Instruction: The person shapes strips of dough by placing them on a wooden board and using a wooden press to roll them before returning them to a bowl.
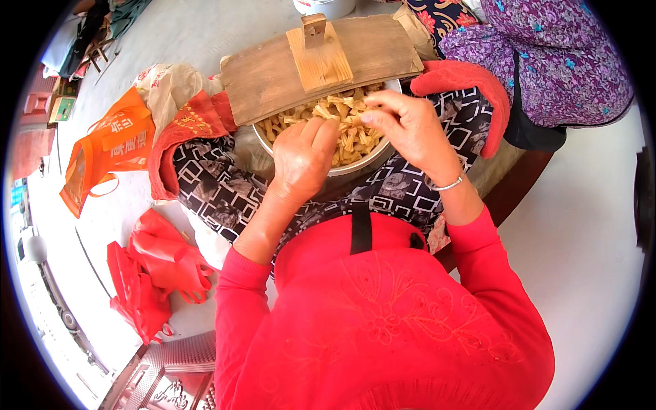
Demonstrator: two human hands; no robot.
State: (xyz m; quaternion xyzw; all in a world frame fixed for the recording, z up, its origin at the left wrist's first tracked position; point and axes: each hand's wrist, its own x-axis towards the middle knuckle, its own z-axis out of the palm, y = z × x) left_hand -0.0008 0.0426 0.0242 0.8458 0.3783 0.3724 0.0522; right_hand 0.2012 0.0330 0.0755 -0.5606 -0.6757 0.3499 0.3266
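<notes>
A steel pot of short, pale yellow-brown crinkled pieces rests between my legs in black patterned trousers. A wooden board lies across its far rim, with a lighter wooden block on top. My left hand is curled over the pot's left part, fingertips down and hidden, so what it holds is unclear. My right hand hovers above the right side, thumb and forefinger bent close among the pieces; whether one is between them is too small to tell.
An orange bag and red bags lie at left. Purple floral cloth is bunched at upper right beside red padded fabric. A white bucket stands at the back; a dark carved wooden piece is at lower left.
</notes>
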